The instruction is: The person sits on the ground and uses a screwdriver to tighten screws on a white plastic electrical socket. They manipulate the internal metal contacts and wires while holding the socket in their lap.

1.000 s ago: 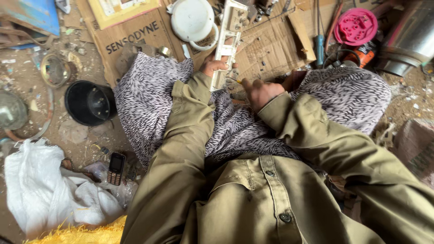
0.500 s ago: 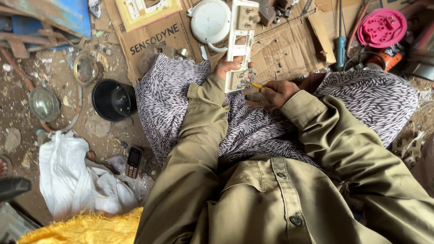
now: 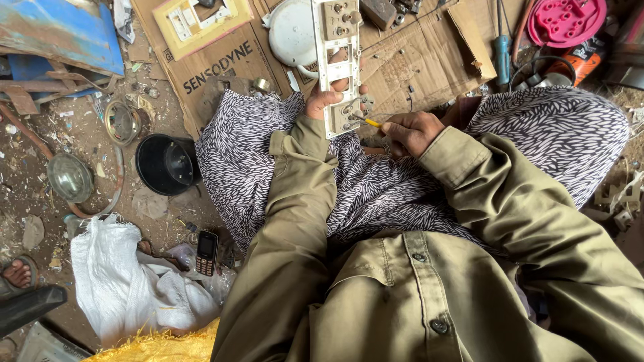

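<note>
1. A long, cream-coloured switch plate (image 3: 339, 64) is being held upright over the lap, its lower end resting against the patterned black-and-white cloth (image 3: 376, 188) and its upper end reaching out over the flattened cardboard (image 3: 416, 64) on the ground.
2. The plate is being gripped near its lower half by the left hand (image 3: 329, 100), with the fingers being wrapped around its edge.
3. A small screwdriver with a yellow handle (image 3: 367, 122) is being held in the closed right hand (image 3: 412, 131), and its tip is being pressed against the lower part of the plate.
4. Both arms are being covered by olive-green sleeves (image 3: 295, 201).
5. Just beyond the plate, a round white cover (image 3: 290, 32) is being seen lying on the cardboard, with a yellowish switch board (image 3: 198, 23) further to the left.
6. To the right, a blue-handled screwdriver (image 3: 503, 50) and a pink round part (image 3: 565, 20) are lying well apart from the hands.
7. On the dirt floor to the left, a black bowl-shaped part (image 3: 164, 164), a small mobile phone (image 3: 206, 253) and a white sack (image 3: 127, 288) are being seen.
</note>
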